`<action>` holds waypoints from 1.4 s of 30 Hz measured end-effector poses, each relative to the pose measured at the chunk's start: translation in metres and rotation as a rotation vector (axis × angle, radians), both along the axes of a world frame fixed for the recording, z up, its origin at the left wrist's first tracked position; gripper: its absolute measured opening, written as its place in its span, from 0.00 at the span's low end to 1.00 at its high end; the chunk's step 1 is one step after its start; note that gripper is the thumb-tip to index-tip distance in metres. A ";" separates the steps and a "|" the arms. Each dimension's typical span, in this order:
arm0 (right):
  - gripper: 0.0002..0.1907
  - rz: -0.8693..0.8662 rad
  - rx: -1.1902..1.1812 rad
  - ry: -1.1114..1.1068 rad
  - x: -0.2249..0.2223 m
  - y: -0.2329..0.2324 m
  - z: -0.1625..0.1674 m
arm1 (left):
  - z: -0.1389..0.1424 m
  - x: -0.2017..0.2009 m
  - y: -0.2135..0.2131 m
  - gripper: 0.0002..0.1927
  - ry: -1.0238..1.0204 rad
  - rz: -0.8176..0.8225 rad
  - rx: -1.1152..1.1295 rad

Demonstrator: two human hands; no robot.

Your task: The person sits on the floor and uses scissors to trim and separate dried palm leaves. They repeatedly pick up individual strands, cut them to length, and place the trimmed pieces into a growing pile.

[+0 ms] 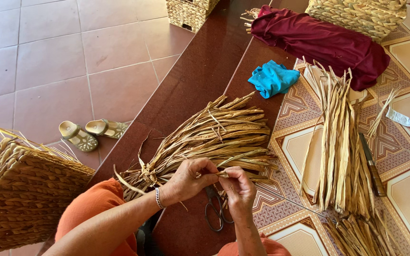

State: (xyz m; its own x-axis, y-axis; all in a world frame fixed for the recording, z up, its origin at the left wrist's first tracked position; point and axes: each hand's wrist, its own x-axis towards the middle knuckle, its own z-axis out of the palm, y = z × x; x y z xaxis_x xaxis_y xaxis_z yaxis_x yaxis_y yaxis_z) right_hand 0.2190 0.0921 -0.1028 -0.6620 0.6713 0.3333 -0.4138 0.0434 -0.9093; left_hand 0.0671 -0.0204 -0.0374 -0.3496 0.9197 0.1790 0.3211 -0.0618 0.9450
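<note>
The left hand (188, 179) and right hand (238, 186) were both pinched together on one dried strand (222, 173) above the scissors (214, 208), with the big loose bundle (214, 137) on the dark step and the flattened strips (339, 147) on the patterned floor looking barely used up, so lots left.

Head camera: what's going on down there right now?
A person sits on the floor, both hands working one dried fibre strand. The left hand and right hand pinch it between the fingertips over a bundle of dried leaves. Scissors lie just beneath the hands. A second pile of strips and a knife lie to the right, and a woven basket sits at left.
</note>
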 end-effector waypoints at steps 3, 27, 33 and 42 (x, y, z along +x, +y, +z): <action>0.06 0.010 -0.050 -0.057 -0.001 -0.002 0.003 | -0.004 0.002 0.001 0.08 0.157 0.042 0.037; 0.05 -0.023 -0.268 -0.046 -0.004 -0.008 -0.010 | -0.009 -0.003 -0.001 0.14 0.038 -0.107 -0.282; 0.10 0.026 -0.348 -0.169 -0.009 -0.008 -0.008 | -0.016 -0.005 0.001 0.12 0.080 -0.001 -0.206; 0.03 0.000 -0.458 -0.027 -0.004 -0.006 -0.035 | -0.029 0.005 0.000 0.11 -0.096 -0.076 -0.369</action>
State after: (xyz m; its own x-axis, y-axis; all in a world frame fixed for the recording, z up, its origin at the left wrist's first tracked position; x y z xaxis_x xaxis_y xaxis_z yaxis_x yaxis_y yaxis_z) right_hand 0.2154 0.0865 -0.1381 -0.6666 0.7453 -0.0154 -0.3894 -0.3658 -0.8453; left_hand 0.0718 -0.0202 -0.0667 -0.2767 0.9401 -0.1989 0.2379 0.2675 0.9337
